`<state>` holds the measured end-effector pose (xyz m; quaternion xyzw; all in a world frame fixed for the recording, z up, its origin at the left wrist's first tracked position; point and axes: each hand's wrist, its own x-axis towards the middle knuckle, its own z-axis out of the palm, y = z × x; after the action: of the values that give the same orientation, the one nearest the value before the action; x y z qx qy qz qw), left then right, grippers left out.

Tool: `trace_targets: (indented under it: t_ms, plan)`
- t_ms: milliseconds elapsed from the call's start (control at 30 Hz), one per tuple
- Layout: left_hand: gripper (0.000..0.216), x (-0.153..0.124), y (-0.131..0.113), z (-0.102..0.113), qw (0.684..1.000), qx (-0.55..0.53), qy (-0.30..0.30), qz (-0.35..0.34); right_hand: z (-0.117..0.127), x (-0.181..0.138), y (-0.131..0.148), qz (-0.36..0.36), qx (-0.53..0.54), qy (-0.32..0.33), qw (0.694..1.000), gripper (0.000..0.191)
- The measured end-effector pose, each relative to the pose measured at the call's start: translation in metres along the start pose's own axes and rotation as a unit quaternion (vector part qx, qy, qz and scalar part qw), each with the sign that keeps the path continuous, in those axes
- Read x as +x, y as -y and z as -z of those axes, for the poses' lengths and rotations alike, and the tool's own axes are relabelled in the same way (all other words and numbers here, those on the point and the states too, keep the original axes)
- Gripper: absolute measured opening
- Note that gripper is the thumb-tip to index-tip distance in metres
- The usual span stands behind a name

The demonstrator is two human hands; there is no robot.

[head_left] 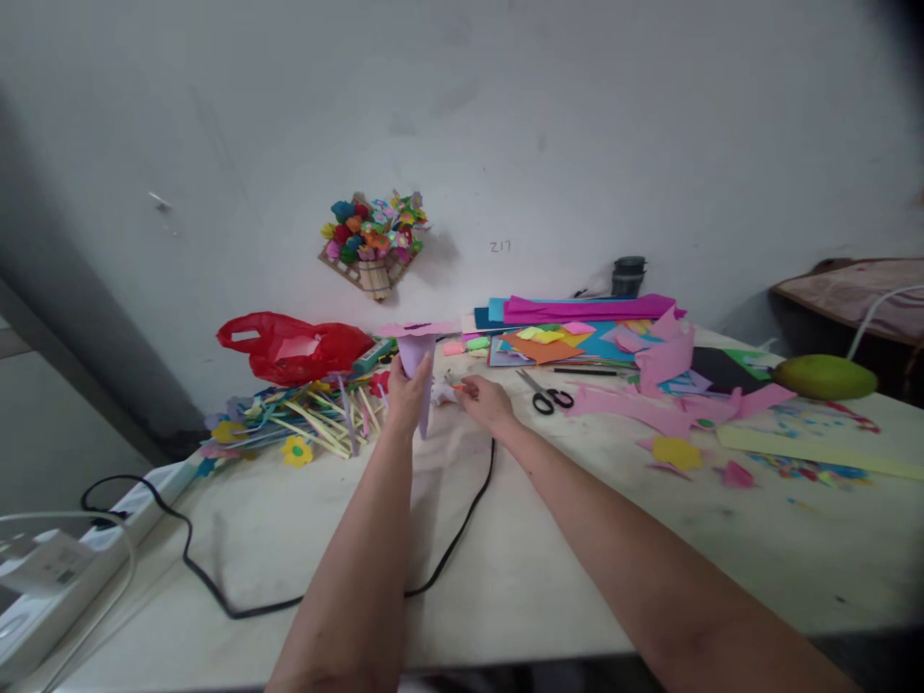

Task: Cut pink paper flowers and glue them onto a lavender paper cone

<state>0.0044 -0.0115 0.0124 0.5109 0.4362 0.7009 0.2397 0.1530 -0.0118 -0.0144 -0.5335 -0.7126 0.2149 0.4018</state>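
Observation:
My left hand (408, 397) is closed around a light purple paper cone (415, 354), held upright with its narrow stem pointing down. A flat pink paper flower shape (419, 329) spreads across the top of the cone. To the right, my right hand (488, 404) is closed, fingertips pinched by a small orange bit. What it grips is mostly hidden. A whitish crumpled-looking thing (442, 393) lies between the two hands. A black cord (473, 510) runs across the table up to my right wrist. Scissors (545, 393) with black handles lie right of that hand.
Paper strips (324, 423) and a yellow paper flower (296, 450) lie left, before a red plastic bag (295, 348). Coloured sheets (592, 310), pink scraps (664, 358) and a green mango-like fruit (825, 376) are right. A white power strip (54, 616) lines the left edge.

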Motion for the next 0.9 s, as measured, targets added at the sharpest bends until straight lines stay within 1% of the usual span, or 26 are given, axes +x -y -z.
trace_targets:
  t_ms: [133, 333, 467, 567, 633, 700, 767, 833, 900]
  plan:
    - [0.043, -0.001, 0.000, 0.000, 0.999, -0.032, 0.013, 0.018, 0.001, -0.001, 0.002, -0.004, -0.006, 0.007, 1.000, 0.032]
    - [0.041, 0.001, 0.006, 0.000, 0.997, -0.070, -0.009, 0.011, -0.002, -0.002, 0.003, 0.011, -0.005, 0.012, 1.000, 0.034]
    - [0.041, 0.001, 0.006, -0.004, 0.989, -0.150, -0.007, 0.007, -0.005, -0.001, 0.002, 0.033, 0.021, 0.016, 0.999, 0.035]
    - [0.045, 0.000, 0.002, -0.005, 0.972, -0.229, -0.001, 0.045, -0.006, -0.002, 0.003, 0.044, 0.082, 0.027, 0.995, 0.040]
    - [0.044, -0.002, -0.002, -0.004, 0.956, -0.282, 0.022, 0.081, -0.006, -0.003, 0.005, 0.054, 0.166, 0.072, 0.982, 0.040]
    - [0.042, -0.005, -0.005, -0.003, 0.938, -0.325, 0.045, 0.111, -0.007, -0.003, 0.008, 0.066, 0.264, 0.142, 0.952, 0.036]
    - [0.037, -0.007, -0.007, -0.001, 0.923, -0.357, 0.047, 0.136, -0.008, -0.003, 0.010, 0.069, 0.337, 0.204, 0.916, 0.031]
    - [0.033, -0.008, -0.007, 0.000, 0.911, -0.381, 0.036, 0.155, -0.009, -0.003, 0.010, 0.057, 0.374, 0.231, 0.896, 0.030]
    - [0.031, -0.009, -0.007, 0.001, 0.903, -0.392, 0.036, 0.170, -0.011, -0.002, 0.009, 0.041, 0.384, 0.231, 0.893, 0.030]
